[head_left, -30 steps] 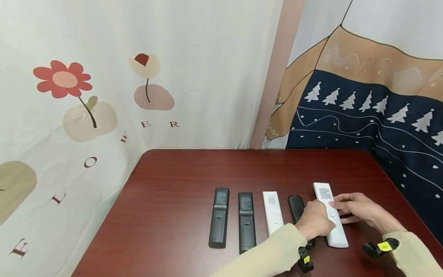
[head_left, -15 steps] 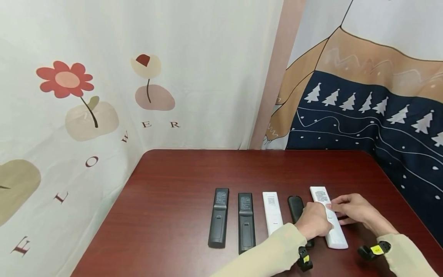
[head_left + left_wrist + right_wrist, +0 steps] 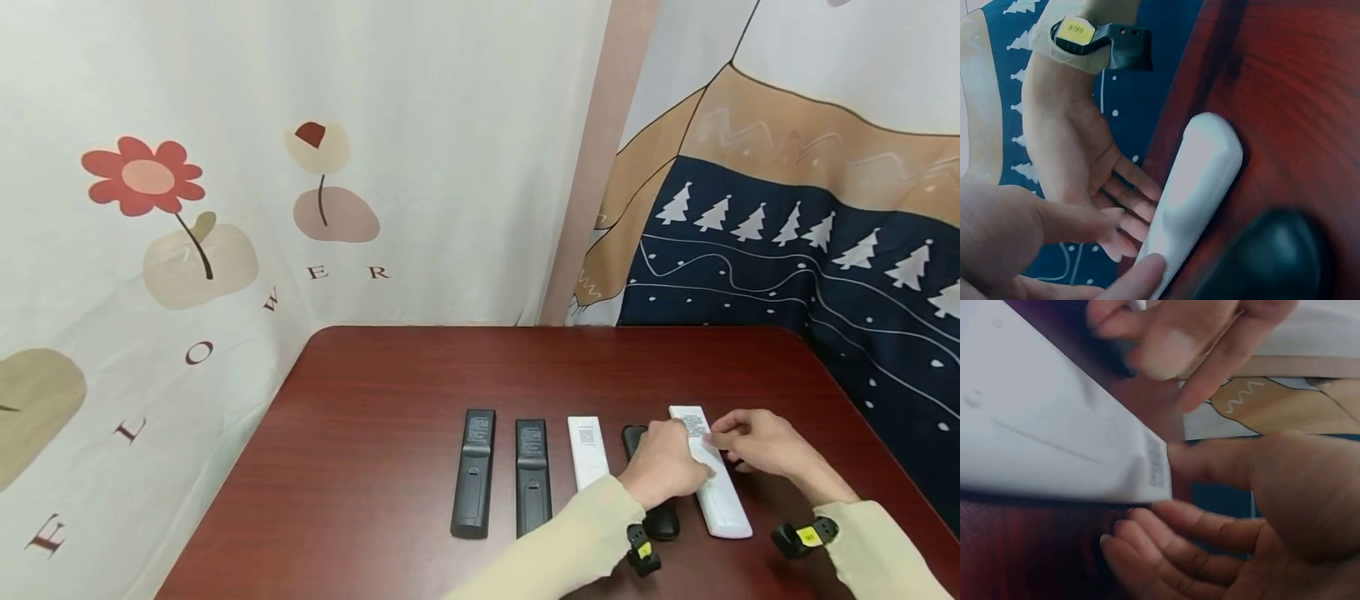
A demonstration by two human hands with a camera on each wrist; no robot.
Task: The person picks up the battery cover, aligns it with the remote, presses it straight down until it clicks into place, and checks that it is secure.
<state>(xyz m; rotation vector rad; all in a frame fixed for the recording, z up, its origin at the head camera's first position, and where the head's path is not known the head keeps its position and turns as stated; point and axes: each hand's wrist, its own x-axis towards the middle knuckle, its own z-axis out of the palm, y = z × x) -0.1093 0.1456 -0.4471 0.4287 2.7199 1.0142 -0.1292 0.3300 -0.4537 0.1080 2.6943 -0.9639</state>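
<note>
A white remote control [image 3: 723, 500] lies back up on the table at the right, slightly slanted. My left hand [image 3: 667, 467] is over its left side, with the thumb near the white surface; a fingertip overlaps the remote in the left wrist view. At the labelled far end, my right hand [image 3: 768, 446] has its thumb and forefinger at the edge, fingers loosely bent. In the right wrist view, the thumb meets a corner of the remote [image 3: 1054, 431]. Partly under my left hand lies a rounded black remote [image 3: 662, 521].
To the left, a white remote [image 3: 588, 446] and two black remotes, one nearer [image 3: 532, 475] and one farthest left [image 3: 472, 479], lie in a row. The dark red table [image 3: 360, 467] is bordered by a printed curtain [image 3: 450, 167].
The white remote's far end has swung slightly left and settled nearer the row. My left hand has shifted left and up a little; my right hand has moved left with the remote's edge.
</note>
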